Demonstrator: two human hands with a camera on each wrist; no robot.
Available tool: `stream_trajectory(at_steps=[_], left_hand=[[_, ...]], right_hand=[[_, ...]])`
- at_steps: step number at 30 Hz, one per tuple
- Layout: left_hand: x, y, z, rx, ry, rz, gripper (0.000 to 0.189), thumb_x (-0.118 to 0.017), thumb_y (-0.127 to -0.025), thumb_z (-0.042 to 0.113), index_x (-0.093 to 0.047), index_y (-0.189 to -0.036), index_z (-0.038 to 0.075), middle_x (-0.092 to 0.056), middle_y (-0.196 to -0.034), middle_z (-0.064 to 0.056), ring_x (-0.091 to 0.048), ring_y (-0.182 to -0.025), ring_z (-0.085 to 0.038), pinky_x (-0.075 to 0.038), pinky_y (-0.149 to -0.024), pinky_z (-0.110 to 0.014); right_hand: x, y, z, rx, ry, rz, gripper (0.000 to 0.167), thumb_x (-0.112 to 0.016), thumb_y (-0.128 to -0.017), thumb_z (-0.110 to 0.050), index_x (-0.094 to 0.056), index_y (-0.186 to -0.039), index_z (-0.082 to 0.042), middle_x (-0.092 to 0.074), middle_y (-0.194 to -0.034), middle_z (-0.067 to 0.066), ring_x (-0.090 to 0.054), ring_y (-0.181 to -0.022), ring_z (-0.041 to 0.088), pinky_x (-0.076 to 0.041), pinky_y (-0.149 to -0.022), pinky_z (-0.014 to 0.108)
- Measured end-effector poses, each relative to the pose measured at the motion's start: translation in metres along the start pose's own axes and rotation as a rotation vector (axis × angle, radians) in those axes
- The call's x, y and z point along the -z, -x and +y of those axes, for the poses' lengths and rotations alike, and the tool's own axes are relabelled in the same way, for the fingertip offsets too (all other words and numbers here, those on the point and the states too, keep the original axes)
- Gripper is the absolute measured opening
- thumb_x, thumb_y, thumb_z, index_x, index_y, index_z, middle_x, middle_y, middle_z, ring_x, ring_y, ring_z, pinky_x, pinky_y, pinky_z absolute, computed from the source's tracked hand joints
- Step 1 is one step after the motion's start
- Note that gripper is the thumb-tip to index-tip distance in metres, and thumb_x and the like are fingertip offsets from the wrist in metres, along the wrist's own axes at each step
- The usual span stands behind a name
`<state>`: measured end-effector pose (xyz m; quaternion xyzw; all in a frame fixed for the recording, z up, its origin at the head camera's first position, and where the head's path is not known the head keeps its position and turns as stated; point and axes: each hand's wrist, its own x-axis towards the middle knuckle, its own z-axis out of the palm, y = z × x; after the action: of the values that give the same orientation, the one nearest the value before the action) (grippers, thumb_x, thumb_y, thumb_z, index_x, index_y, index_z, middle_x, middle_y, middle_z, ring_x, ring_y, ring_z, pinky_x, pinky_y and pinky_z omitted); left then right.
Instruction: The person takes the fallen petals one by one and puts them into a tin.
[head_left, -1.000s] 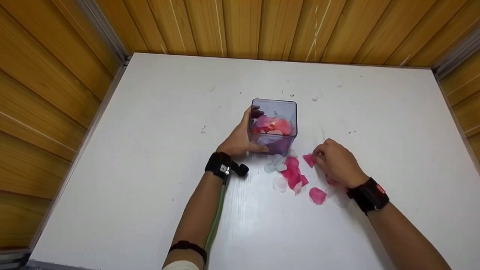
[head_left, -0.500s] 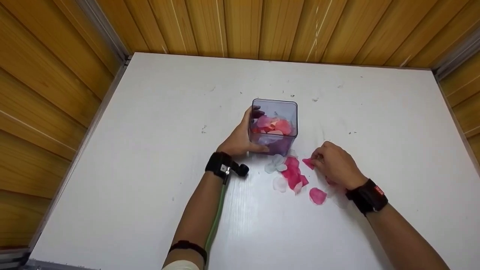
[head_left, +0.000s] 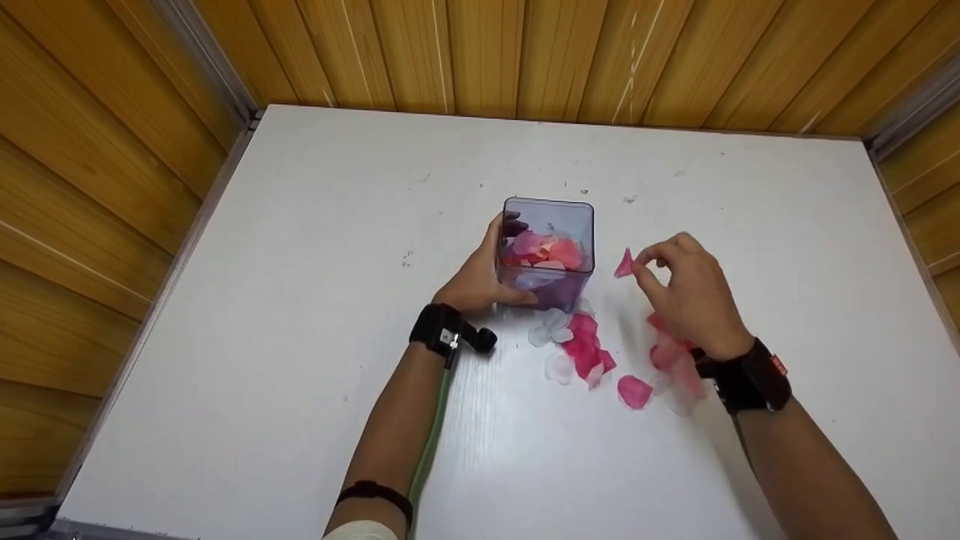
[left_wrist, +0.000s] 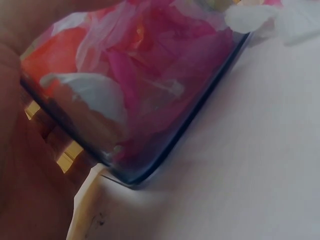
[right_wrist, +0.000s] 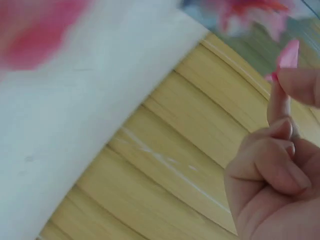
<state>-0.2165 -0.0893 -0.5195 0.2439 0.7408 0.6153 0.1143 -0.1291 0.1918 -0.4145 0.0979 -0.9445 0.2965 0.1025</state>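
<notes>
A clear purplish square container [head_left: 551, 289] stands near the middle of the table, part filled with pink, coral and pale petals [head_left: 564, 254]. My left hand [head_left: 474, 279] grips it from the left side, thumb along the front and fingers behind. In the left wrist view the petals press against the container's wall [left_wrist: 165, 150]. Raised just right of the container, my right hand [head_left: 690, 292] pinches a pink petal [head_left: 625, 264] between thumb and forefinger. The right wrist view also shows this petal [right_wrist: 288, 56] at the fingertips, with the other fingers curled in.
Loose deep-pink petals [head_left: 585, 349] and whitish petals [head_left: 551, 328] lie in front of the container. A single pink petal [head_left: 634, 392] sits nearer me. More pink petals [head_left: 679, 364] lie partly under the right wrist. Wood-look panels [head_left: 480, 56] wall in the white table [head_left: 337, 195].
My right hand has lifted off the table and moved away from me with the pink petal, uncovering petals beneath it. The left hand and container have stayed in place.
</notes>
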Motion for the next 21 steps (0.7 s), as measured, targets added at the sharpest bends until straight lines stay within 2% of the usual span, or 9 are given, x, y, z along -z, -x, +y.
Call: stream_trajectory(at_steps=[2,4,11,16,21], left_hand=[[0.001,0.0,-0.001,-0.002,0.009,0.001,0.132,-0.099,-0.063,0.024,-0.013,-0.163,0.019,-0.043,-0.152,-0.002,-0.041,-0.141,-0.012,-0.03,-0.12,-0.033],[0.001,0.0,-0.002,-0.002,0.017,0.002,0.131,-0.099,-0.064,0.023,-0.013,-0.162,0.021,-0.042,-0.152,-0.002,-0.041,-0.141,-0.012,-0.03,-0.12,-0.033],[0.0,-0.001,-0.004,-0.018,0.026,-0.006,0.128,-0.099,-0.064,0.022,-0.015,-0.161,0.023,-0.043,-0.151,-0.002,-0.043,-0.138,-0.013,-0.033,-0.119,-0.033],[0.0,0.0,-0.004,-0.018,0.029,-0.002,0.13,-0.099,-0.063,0.02,-0.014,-0.162,0.022,-0.043,-0.15,-0.003,-0.044,-0.137,-0.014,-0.033,-0.118,-0.033],[-0.001,0.001,-0.002,0.006,0.009,-0.003,0.13,-0.098,-0.065,0.026,-0.012,-0.163,0.022,-0.042,-0.152,-0.001,-0.04,-0.141,-0.012,-0.031,-0.12,-0.034]], right_hand=[[0.0,-0.009,-0.014,0.035,-0.032,0.064,0.008,-0.069,-0.094,-0.001,-0.074,-0.096,0.004,-0.055,-0.088,0.015,-0.051,-0.084,0.028,-0.039,-0.07,0.037],[-0.004,-0.019,-0.028,0.06,-0.053,0.085,0.008,-0.071,-0.094,-0.002,-0.074,-0.096,0.005,-0.055,-0.087,0.016,-0.051,-0.084,0.029,-0.039,-0.07,0.037],[-0.029,-0.04,-0.062,0.072,-0.045,-0.004,0.012,-0.075,-0.093,-0.007,-0.076,-0.098,0.004,-0.056,-0.09,0.017,-0.056,-0.084,0.03,-0.045,-0.069,0.038],[-0.038,-0.045,-0.066,0.097,-0.025,-0.021,0.012,-0.077,-0.091,-0.008,-0.078,-0.097,0.003,-0.057,-0.09,0.016,-0.059,-0.085,0.03,-0.048,-0.069,0.038],[-0.026,-0.039,-0.058,0.113,-0.05,0.008,0.011,-0.078,-0.091,-0.005,-0.078,-0.098,0.003,-0.058,-0.089,0.016,-0.056,-0.084,0.029,-0.043,-0.069,0.037]])
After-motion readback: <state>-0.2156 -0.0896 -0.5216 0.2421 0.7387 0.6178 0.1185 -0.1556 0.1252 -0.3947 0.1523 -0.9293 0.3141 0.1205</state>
